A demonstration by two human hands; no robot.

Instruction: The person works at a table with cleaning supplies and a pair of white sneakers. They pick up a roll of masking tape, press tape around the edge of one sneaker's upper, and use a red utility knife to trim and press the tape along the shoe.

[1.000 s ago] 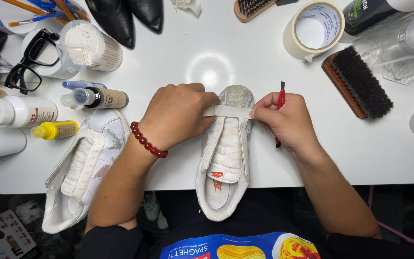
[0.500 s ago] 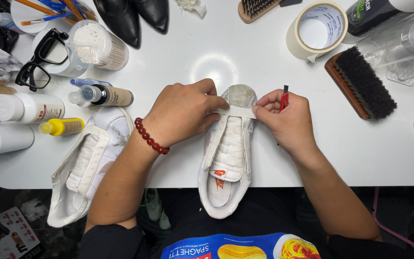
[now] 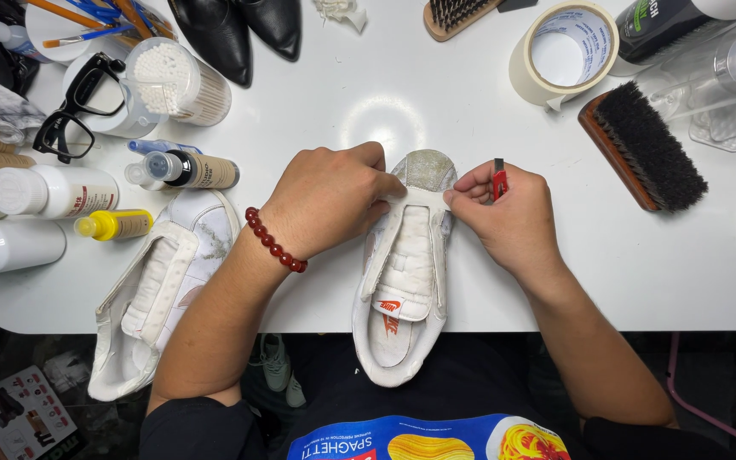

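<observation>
Nearest us, the white sneaker lies lengthwise on the white table, its heel overhanging the front edge and its grey, scuffed toe cap pointing away. We are laying a strip of pale tape across it just behind the toe cap. Our left hand, with a red bead bracelet at the wrist, curls over one end with its fingers drawn together; whether they pinch or merely press is hidden. Our right hand pinches the other end between thumb and forefinger, with a small red-handled tool tucked upright among the fingers. The next move, we judge, calls for even pressure so the papery strip hugs the curved, padded upper without wrinkles. Left of us lies a second sneaker; farther off are a stiff black brush and a tape roll.
</observation>
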